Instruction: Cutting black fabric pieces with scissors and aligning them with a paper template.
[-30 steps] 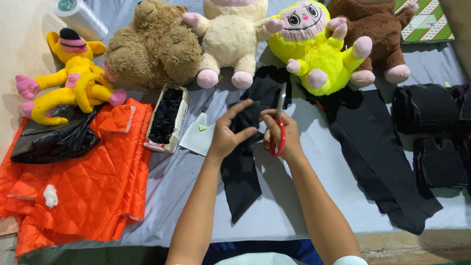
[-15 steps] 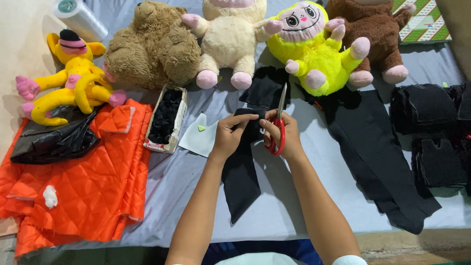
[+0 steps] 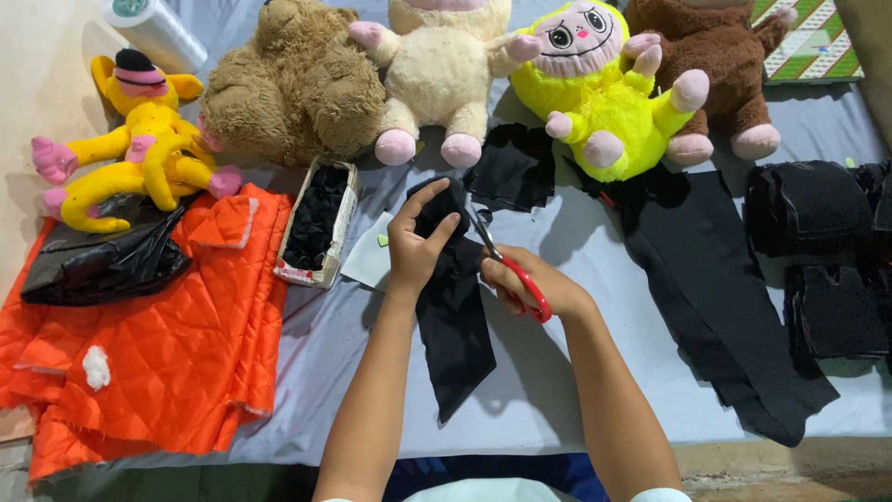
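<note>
My left hand point(image 3: 418, 246) pinches the upper end of a long strip of black fabric point(image 3: 455, 325) that lies on the grey table cover point(image 3: 548, 390). My right hand point(image 3: 530, 284) grips red-handled scissors point(image 3: 506, 265), whose blades point up and to the left into the fabric just right of my left fingers. The strip's lower end tapers toward me between my forearms. A white paper piece point(image 3: 367, 260) lies under my left wrist.
Plush toys line the back: a yellow one point(image 3: 130, 139), brown point(image 3: 293, 88), cream point(image 3: 446, 70), bright yellow point(image 3: 604, 88), dark brown point(image 3: 720, 70). An orange quilted cloth point(image 3: 158, 344) and a black bag point(image 3: 102, 265) lie left. A small box of black pieces point(image 3: 316, 223) stands beside them; black fabric point(image 3: 715, 297) lies right.
The scissors have tilted from upright to pointing up-left into the fabric. My left hand has closed on the strip's top end and lifted it slightly.
</note>
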